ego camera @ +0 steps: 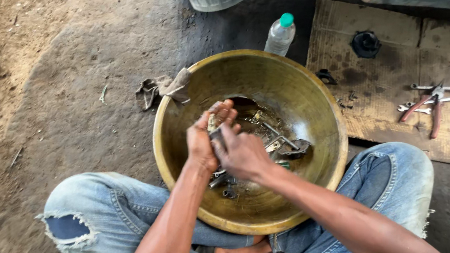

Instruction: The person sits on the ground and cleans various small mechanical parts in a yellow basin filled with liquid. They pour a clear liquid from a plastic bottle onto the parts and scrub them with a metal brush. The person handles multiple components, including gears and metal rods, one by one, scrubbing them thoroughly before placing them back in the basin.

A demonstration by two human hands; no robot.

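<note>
Here, both hands meet over a wide brass-coloured basin (313,105) set on the ground between the person's knees. The left hand (201,143) is closed around a small metal part (214,128), and the right hand (242,153) grips it from the other side. More metal parts (286,146) lie in the basin's dark liquid. Pliers (426,108) rest on cardboard (384,85) nearby.

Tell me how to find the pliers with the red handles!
Start at the big yellow bowl between the person's knees, then look to its right, at the flat brown cardboard on the ground. Near the cardboard's right edge lie some tools: the pliers rest across plain silver spanners. Only the pliers have two long red handles.
</note>
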